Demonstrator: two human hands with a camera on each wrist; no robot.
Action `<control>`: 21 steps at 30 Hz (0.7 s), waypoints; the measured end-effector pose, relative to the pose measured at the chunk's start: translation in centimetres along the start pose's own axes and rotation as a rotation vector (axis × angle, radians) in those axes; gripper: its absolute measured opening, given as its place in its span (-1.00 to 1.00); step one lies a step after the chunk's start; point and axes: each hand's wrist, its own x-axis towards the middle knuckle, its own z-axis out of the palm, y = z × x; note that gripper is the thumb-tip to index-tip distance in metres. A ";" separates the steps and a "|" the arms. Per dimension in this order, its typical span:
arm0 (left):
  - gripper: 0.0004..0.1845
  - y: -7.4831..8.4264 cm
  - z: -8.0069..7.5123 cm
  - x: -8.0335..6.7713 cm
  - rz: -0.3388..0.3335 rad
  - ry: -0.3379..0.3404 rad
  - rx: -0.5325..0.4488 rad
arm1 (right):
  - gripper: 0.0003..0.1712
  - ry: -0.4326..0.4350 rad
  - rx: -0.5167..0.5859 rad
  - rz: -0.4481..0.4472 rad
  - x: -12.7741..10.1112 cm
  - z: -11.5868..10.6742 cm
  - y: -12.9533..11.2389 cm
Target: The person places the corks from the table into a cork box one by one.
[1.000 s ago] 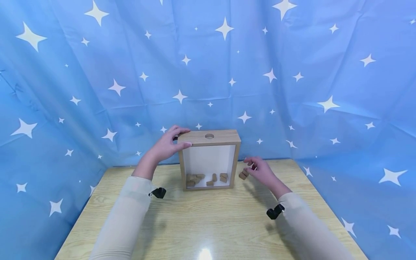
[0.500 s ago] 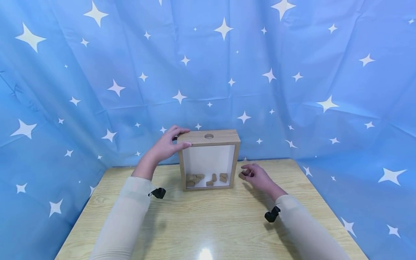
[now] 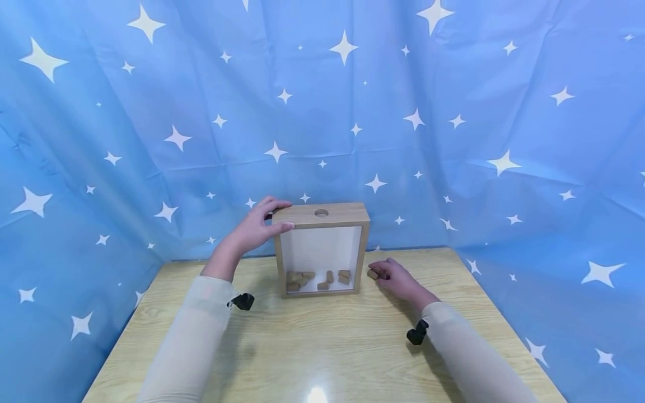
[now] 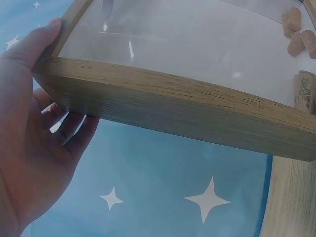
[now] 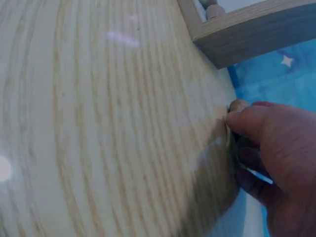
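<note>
A shallow wooden box point(image 3: 365, 252) with a clear front and a round hole in its top stands upright on the table. Several corks point(image 3: 323, 286) lie along its bottom inside; one in the left wrist view is a printed cork point(image 4: 304, 92). My left hand point(image 3: 252, 228) grips the box's upper left corner, thumb over the front edge, fingers behind. To the right of the box, low at the tabletop, my right hand point(image 3: 398, 278) has its thumb and fingers around a cork point(image 5: 239, 105). The fingers partly hide that spot, so whether other corks lie under them cannot be told.
The pale wooden table point(image 3: 322, 341) ends just behind the box. Beyond its far edge hangs a blue curtain point(image 3: 322, 112) with white stars. Black wrist cameras sit at both sleeves.
My right hand has come down and slightly left onto the corks beside the box, and its fingers have closed in. My left hand keeps its hold on the box corner.
</note>
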 end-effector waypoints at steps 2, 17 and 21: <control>-0.26 0.0 -0.1 -0.1 -0.003 0.003 0.003 | -0.44 0.004 0.002 -0.011 0.0 0.2 0.1; -0.25 -0.1 -0.1 -0.1 -0.003 0.002 0.023 | -0.52 0.087 0.034 0.001 -0.3 0.7 0.4; -0.25 0.0 -0.1 -0.1 -0.006 0.002 0.026 | -0.50 0.141 0.060 0.020 -0.7 0.7 0.4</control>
